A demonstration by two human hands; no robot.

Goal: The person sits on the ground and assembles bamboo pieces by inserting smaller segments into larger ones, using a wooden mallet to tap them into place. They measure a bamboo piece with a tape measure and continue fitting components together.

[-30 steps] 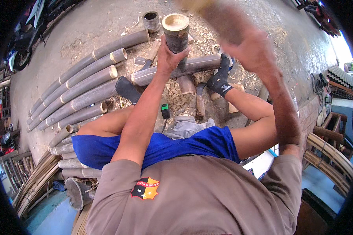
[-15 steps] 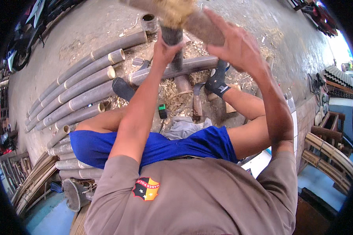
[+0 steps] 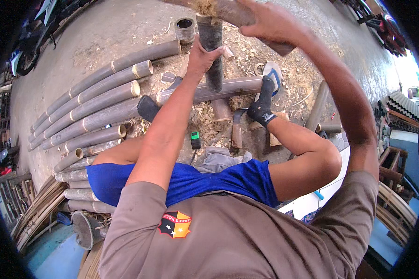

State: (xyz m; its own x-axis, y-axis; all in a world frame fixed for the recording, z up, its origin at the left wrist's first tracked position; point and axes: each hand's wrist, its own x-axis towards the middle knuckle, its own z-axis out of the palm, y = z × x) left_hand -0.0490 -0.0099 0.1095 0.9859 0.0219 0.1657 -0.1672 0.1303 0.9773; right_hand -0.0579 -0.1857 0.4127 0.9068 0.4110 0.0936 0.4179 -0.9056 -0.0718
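My left hand (image 3: 201,59) is wrapped round a thick dark cylinder (image 3: 214,78), which stands upright over a bamboo pole (image 3: 243,86) lying crosswise between my feet. The cylinder's lower end meets the pole in view; I cannot tell how it is seated there. My right hand (image 3: 273,24), slightly blurred, grips a heavy wooden club (image 3: 232,12) held crosswise at the cylinder's upper end. A frayed, fibrous patch (image 3: 205,7) on the club sits right at the cylinder's top. Part of the club runs out of the upper edge of the view.
Several long bamboo poles (image 3: 102,95) lie side by side at the left. A short hollow bamboo piece (image 3: 185,30) stands beyond them. Wood chips litter the floor. A hatchet-like tool (image 3: 237,128) and a green-black tape measure (image 3: 195,139) lie nearer me. A sandal (image 3: 273,76) is by my right foot.
The club in my right hand has shifted away and to the right, showing more of the cylinder's upper part. My right elbow has swung outward. My left hand keeps its hold.
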